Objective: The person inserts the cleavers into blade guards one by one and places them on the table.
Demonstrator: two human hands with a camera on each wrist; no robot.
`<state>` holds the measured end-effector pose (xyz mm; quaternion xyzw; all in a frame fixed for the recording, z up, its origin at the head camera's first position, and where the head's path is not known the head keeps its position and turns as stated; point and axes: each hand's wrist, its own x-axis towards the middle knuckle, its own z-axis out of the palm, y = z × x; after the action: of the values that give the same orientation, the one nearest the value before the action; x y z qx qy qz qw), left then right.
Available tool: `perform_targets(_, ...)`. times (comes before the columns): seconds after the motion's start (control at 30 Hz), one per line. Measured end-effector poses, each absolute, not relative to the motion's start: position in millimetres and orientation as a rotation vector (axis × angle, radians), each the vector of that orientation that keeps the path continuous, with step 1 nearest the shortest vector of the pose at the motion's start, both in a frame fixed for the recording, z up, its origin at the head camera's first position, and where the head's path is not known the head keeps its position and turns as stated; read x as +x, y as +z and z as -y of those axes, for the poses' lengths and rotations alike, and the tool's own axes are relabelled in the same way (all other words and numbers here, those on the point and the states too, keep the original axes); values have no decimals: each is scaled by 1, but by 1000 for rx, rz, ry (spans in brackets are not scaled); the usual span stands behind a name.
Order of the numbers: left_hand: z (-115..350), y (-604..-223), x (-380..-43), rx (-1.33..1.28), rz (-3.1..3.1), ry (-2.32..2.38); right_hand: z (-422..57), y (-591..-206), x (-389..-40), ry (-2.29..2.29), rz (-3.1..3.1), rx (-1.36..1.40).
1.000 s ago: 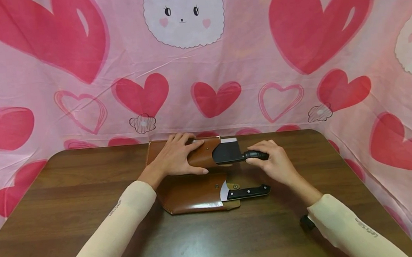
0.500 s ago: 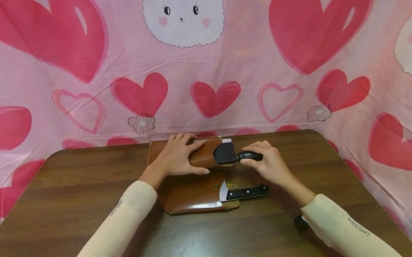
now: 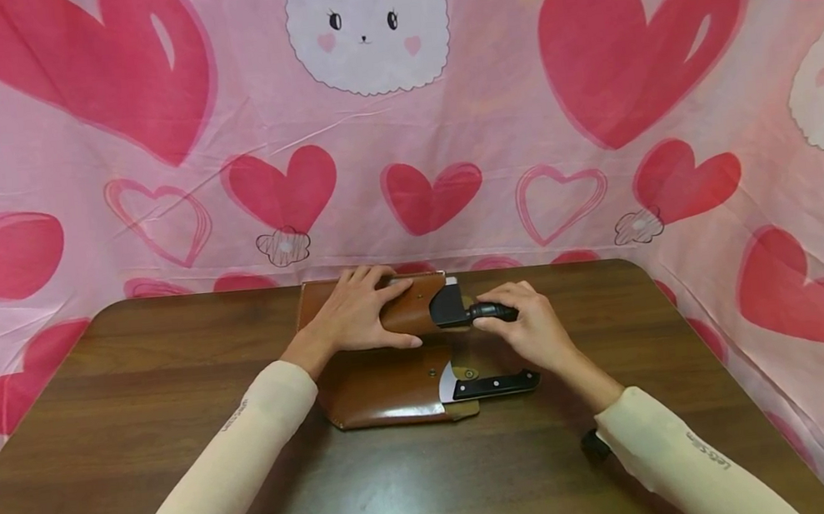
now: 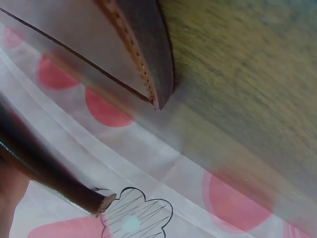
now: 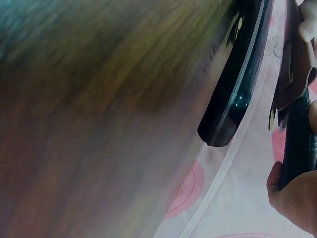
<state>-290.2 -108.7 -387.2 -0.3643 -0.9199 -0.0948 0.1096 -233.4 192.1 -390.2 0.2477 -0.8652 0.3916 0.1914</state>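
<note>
At the far edge of the wooden table (image 3: pixel 135 420) lies a brown leather sheath (image 3: pixel 410 312). My left hand (image 3: pixel 358 317) rests flat on it with straight fingers. A dark cleaver (image 3: pixel 450 307) sits mostly inside that sheath. My right hand (image 3: pixel 528 328) grips its black handle (image 3: pixel 491 311) at the sheath's right end. The right wrist view shows the handle (image 5: pixel 299 144) in my fingers. In the left wrist view a sheath edge (image 4: pixel 143 54) is seen close up.
A second brown sheath (image 3: pixel 384 390) lies nearer me, holding a knife whose black riveted handle (image 3: pixel 493 384) sticks out to the right. A pink heart-print cloth (image 3: pixel 398 124) hangs behind and to the sides of the table.
My right hand has pushed the cleaver leftward, deeper into the far sheath; less of the blade shows now. The left hand has stayed on the sheath.
</note>
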Motion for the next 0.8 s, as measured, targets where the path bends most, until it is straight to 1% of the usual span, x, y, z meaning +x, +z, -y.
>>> perform_targets(0.47,94,-384,-289,-1088,2721,-271,-174,-391,-232,1098,2452,722)
perform_targets(0.8,94,-383,-290,-1089,2727,-256,-171,-389,-231,1092,2451,715)
